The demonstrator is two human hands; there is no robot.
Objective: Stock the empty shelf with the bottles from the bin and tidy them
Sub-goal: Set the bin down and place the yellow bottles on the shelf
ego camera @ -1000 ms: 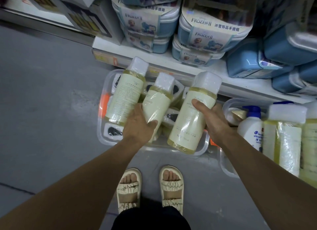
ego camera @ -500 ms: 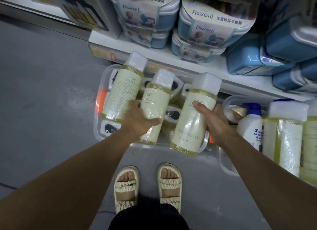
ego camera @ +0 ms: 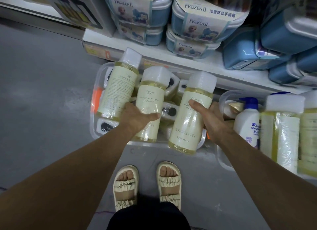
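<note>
we've got 3 bottles up over the bin (ego camera: 96,125): left hand (ego camera: 137,117) wraps 2 bottles (ego camera: 133,99), right hand (ego camera: 211,121) grips 1 bottle (ego camera: 193,113). hands apart. long axes run caps-forward, twd the shelf edge (ego camera: 240,78) just ahead; empty shelf not in view.

Three yellow bottles (ego camera: 149,102) above bin (ego camera: 96,133)

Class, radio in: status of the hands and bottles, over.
Left hand grips two bottles. Right hand grips one bottle. All held above the bin. Nothing blocking.
</note>
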